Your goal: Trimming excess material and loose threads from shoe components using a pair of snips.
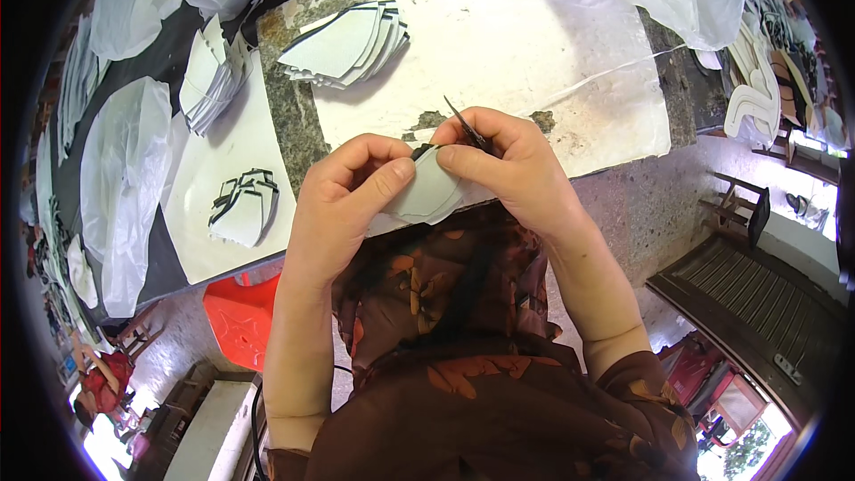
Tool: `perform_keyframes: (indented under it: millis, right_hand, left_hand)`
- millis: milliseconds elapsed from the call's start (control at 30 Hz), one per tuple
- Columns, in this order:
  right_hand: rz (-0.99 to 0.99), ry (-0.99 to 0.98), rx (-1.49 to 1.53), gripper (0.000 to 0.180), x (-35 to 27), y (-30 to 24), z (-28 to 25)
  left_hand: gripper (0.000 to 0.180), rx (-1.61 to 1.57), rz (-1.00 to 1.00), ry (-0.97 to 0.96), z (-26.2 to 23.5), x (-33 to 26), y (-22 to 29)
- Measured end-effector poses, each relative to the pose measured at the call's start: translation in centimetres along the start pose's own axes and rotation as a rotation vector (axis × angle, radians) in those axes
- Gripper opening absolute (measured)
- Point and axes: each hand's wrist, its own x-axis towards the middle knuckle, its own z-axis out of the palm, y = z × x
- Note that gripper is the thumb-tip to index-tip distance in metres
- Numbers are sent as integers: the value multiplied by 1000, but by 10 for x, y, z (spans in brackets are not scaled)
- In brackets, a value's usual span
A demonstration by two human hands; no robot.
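**Both hands pinch a pale cut piece at the surface's near edge**

While the left hand (343, 191) pinches the pale cut piece (427, 196) between thumb and curled fingers, the right hand (508, 165) closes its grip on the piece's upper edge together with a thin dark tool (465, 122) that pokes up past the knuckles. That piece sits between the two hands, just over the near edge of the surface (552, 53). Beyond the knuckles, the white sheet (534, 44) gives bare room up to a fanned stack of cut pieces (347, 44). Farther left lie a second stack (212, 76) and a small pile with dark edging (243, 207).
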Motion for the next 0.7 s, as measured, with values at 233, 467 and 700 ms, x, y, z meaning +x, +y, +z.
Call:
perform_keyframes:
  millis: [233,467,700]
  right_hand:
    - [12,0,-21,18,4,-2,1]
    - [-7,10,-90,16,4,1,3]
    - [38,-7,-32,13,5,1,2]
  left_hand:
    - [15,104,16,-2,-1,1,-1]
    - [13,261,110,30,6,-1,3]
    - [12,308,197,73,13,-2,2]
